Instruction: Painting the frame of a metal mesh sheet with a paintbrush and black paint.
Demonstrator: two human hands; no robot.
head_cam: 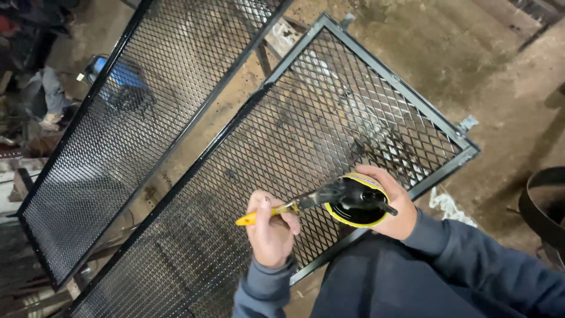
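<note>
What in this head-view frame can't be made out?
- Brush bristles: dipped inside the can, hidden in black paint.
- Paint level: dark interior, unreadable.
- Right hand fingers: behind the can.
- Left hand palm: faces away.
- Mesh panel lower end: cut by the bottom edge.
- Blue object: blurred behind the second mesh.

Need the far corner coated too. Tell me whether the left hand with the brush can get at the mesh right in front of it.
Probably yes: the left hand holds the brush just above the mesh panel, nothing between; the right hand holds the paint can aside.
</note>
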